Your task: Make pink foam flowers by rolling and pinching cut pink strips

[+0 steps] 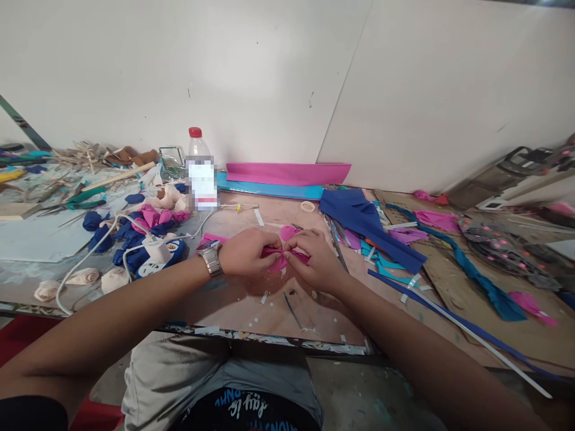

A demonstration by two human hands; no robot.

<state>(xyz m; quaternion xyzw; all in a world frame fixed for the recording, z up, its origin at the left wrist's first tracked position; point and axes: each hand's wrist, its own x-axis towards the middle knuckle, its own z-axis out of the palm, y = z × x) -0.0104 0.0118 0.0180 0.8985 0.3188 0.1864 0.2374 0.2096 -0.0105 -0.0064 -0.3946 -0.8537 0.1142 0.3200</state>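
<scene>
Both hands meet over the middle of the table, pinching a bunched piece of pink fabric [277, 262]. My left hand [249, 251], with a metal watch [211, 259] on its wrist, grips the fabric from the left between thumb and fingers. From the right, my right hand [313, 257] pinches it the same way, so the fingertips of the two hands nearly touch. Part of the fabric shows beyond the fingers, and the rest is hidden by them. Under the hands lies the worn tabletop [251, 305] with small white scraps on it.
A bottle with a red cap [194, 133] stands behind, near a long pink strip [287, 173]. At left, blue and pink cloth bundles [153, 218] lie by a white charger and cable [157, 250]. Blue fabric [359, 218], cardboard [449, 281] and a white stick [485, 344] lie right.
</scene>
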